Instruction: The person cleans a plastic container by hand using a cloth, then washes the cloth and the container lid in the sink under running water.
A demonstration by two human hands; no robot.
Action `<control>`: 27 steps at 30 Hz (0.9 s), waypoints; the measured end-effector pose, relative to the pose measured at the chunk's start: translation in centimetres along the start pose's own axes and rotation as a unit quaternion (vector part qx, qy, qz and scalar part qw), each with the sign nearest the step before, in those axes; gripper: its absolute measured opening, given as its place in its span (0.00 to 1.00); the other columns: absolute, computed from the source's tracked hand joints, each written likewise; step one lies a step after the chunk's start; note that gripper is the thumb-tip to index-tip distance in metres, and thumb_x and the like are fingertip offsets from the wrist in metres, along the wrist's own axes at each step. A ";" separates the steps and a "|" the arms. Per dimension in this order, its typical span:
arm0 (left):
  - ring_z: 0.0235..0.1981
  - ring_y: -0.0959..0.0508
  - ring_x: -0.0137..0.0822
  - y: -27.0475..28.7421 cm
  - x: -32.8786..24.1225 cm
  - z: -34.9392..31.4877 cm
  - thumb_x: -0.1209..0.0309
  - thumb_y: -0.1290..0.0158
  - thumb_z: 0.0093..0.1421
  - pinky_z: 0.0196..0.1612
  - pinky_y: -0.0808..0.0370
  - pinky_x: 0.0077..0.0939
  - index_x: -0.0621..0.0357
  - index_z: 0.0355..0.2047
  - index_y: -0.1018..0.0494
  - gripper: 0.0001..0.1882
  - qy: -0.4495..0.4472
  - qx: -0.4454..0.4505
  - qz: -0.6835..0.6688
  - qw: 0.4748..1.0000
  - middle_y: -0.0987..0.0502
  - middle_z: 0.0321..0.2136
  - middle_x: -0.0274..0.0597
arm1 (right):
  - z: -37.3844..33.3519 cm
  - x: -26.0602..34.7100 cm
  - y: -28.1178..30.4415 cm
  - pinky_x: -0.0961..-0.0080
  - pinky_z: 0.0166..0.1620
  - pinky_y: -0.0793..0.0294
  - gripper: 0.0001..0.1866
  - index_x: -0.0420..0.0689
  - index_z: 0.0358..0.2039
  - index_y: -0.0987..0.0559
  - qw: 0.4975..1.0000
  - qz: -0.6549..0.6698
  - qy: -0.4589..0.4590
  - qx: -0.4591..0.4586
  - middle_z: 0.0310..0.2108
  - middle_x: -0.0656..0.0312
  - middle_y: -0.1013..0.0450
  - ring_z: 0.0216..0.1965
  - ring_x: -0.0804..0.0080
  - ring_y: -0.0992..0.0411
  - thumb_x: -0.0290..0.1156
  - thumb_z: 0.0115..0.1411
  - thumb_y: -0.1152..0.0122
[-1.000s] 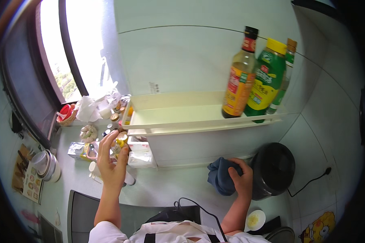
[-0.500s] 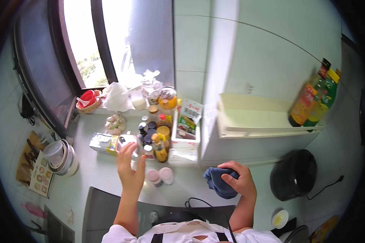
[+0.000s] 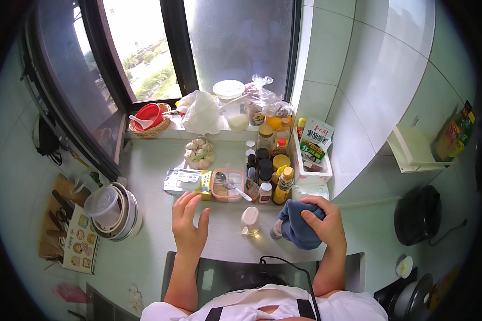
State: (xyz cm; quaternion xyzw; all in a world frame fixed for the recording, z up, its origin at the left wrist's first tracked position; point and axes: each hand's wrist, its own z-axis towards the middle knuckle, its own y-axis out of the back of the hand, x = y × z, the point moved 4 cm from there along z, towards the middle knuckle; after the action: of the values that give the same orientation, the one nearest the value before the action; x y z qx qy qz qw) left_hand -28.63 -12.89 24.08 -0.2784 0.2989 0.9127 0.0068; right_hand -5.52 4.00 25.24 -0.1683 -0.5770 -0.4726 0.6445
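My right hand (image 3: 328,222) grips a bunched blue cloth (image 3: 300,227) above the counter. The cloth's left side meets a small jar (image 3: 276,230) and hides most of it. Left of that jar stands another small clear jar with a pale pink cap (image 3: 249,220), holding some yellowish liquid. My left hand (image 3: 189,227) hovers over the counter with its fingers apart and nothing in it. Just beyond its fingertips are a white and yellow box (image 3: 187,182) and a pink-rimmed divided container (image 3: 227,184) with a spoon (image 3: 235,188) in it.
Several seasoning bottles (image 3: 265,166) crowd the counter beside a white bin of packets (image 3: 310,170). Garlic (image 3: 198,152) sits near the windowsill. Stacked bowls (image 3: 118,211) and a knife rack (image 3: 64,214) stand at the left. A black round appliance (image 3: 418,215) is at the right.
The view has turned, so the counter things appear farther right. My right hand has brought the cloth over to one of the two small jars. My left hand stays empty.
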 end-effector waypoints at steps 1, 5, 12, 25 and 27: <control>0.46 0.33 0.48 0.1 0.6 0.1 0.75 0.46 0.47 0.49 0.36 0.37 0.62 0.38 0.31 0.16 -0.001 0.002 0.001 1.000 0.30 0.40 0.48 | 0.2 0.2 -0.3 0.78 0.38 0.32 0.14 0.41 0.36 0.25 1.000 -0.003 -0.007 -0.006 0.30 0.59 0.27 0.32 0.73 0.29 0.34 0.49 0.40; 0.45 0.32 0.46 0.4 1.5 0.7 0.77 0.47 0.47 0.47 0.35 0.35 0.62 0.38 0.31 0.15 -0.011 -0.003 0.007 1.000 0.30 0.40 0.47 | 0.9 0.9 -0.9 0.78 0.38 0.31 0.14 0.40 0.35 0.25 0.999 -0.010 0.010 -0.035 0.29 0.60 0.27 0.32 0.74 0.29 0.33 0.49 0.40; 0.45 0.32 0.47 -1.8 -0.1 2.6 0.77 0.45 0.45 0.47 0.34 0.36 0.61 0.38 0.30 0.17 -0.049 0.004 -0.017 0.999 0.31 0.40 0.47 | 0.9 0.6 0.7 0.78 0.38 0.32 0.13 0.40 0.35 0.25 0.996 0.003 0.017 -0.092 0.30 0.59 0.26 0.32 0.74 0.29 0.33 0.50 0.41; 0.46 0.32 0.47 -4.0 -3.7 5.4 0.78 0.45 0.44 0.47 0.35 0.36 0.60 0.37 0.30 0.17 -0.051 0.032 -0.036 0.998 0.31 0.41 0.47 | 3.5 1.3 4.6 0.79 0.43 0.34 0.10 0.40 0.33 0.24 0.994 -0.011 0.082 -0.076 0.33 0.59 0.28 0.37 0.70 0.30 0.18 0.49 0.49; 0.45 0.32 0.46 -4.4 -4.2 6.0 0.79 0.45 0.45 0.46 0.34 0.35 0.61 0.37 0.30 0.16 -0.059 0.031 -0.028 0.997 0.31 0.41 0.48 | 4.0 1.6 5.3 0.78 0.43 0.34 0.10 0.39 0.32 0.24 0.992 -0.014 0.091 -0.084 0.32 0.59 0.28 0.37 0.70 0.31 0.17 0.48 0.50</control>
State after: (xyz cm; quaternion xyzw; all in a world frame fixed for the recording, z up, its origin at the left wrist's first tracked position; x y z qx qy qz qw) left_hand -27.34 -5.36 27.82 -0.2321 0.3183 0.9173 0.0585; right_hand -3.74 9.00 29.50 -0.1698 -0.4768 -0.5417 0.6712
